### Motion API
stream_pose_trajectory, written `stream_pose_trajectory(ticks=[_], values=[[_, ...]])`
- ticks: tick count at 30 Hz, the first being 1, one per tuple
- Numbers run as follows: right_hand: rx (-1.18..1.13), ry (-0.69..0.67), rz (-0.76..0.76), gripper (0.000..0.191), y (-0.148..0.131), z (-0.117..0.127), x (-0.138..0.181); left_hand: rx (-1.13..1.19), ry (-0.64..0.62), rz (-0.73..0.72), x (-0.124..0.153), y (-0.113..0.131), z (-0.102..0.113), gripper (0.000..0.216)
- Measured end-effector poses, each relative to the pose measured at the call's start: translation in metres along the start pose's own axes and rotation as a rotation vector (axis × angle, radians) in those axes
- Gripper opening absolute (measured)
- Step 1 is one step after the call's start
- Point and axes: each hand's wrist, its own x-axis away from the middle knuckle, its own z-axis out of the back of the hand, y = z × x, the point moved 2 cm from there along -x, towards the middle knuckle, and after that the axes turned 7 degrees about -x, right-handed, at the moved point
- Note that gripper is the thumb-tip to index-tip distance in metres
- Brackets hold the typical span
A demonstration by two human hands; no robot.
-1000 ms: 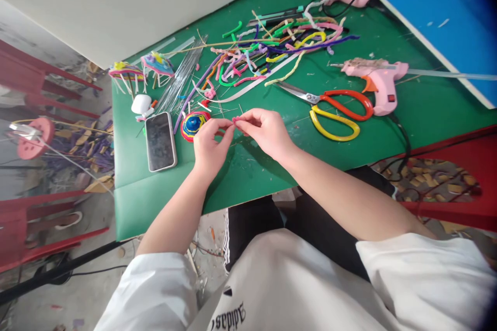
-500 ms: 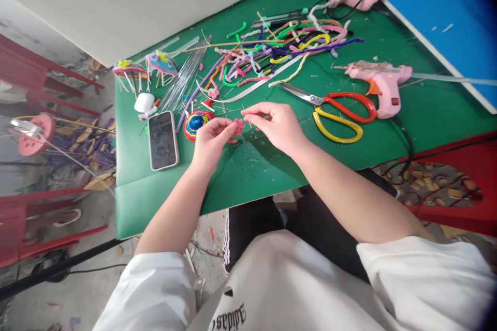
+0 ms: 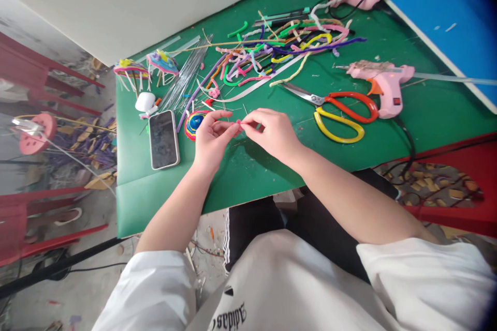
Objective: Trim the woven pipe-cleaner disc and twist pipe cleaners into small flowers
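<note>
Above the green table, my left hand (image 3: pixel 212 139) pinches a small pink pipe-cleaner flower (image 3: pixel 238 122), now mostly covered by fingertips. My right hand (image 3: pixel 274 132) meets it there, thumb and forefinger closed at the flower's edge. A thin wire (image 3: pixel 245 109) sticks up beside the right fingers; how they hold it is hidden. Just behind my left hand lies a round coil (image 3: pixel 194 124) of red, yellow and blue, partly covered by that hand. To the right of my right hand rest scissors (image 3: pixel 320 101) with one red and one yellow handle loop.
Loose pipe cleaners (image 3: pixel 272 51) and a bundle of thin wires (image 3: pixel 186 75) spread behind my hands. A phone (image 3: pixel 163 139) and a white case (image 3: pixel 145 102) lie at left. Pink glue guns (image 3: pixel 392 85) stand at right and back, near a blue board (image 3: pixel 438 15).
My right hand has moved slightly left, so its fingertips now meet the left ones at the flower. The left forefinger has lifted, and the flower is more hidden.
</note>
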Motion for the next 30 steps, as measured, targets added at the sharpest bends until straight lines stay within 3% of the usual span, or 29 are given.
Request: stream_pose_trajectory(ticks=[4,8,16,20,25,30], values=[[0.256,0.041,0.104,0.023,-0.005,-0.007,0.006,0.036,0.03,-0.01,0.002,-0.001,-0.003,0.026],[0.329,0.054,0.155,0.027,-0.006,-0.011,0.008,0.084,0.032,-0.019,0.001,-0.002,-0.003,0.027],[-0.244,-0.068,-0.14,0.022,0.003,0.006,-0.004,-0.016,-0.063,-0.113,-0.001,0.002,-0.001,0.036],[-0.285,-0.086,-0.176,0.02,0.005,0.006,-0.005,-0.112,-0.105,-0.178,0.001,0.004,-0.001,0.036],[-0.025,-0.088,0.009,0.017,0.002,0.005,-0.002,-0.261,-0.125,-0.269,0.004,0.004,0.0,0.032],[0.298,-0.183,0.184,0.023,-0.003,0.006,0.0,-0.424,-0.121,-0.369,0.008,0.003,-0.003,0.026]])
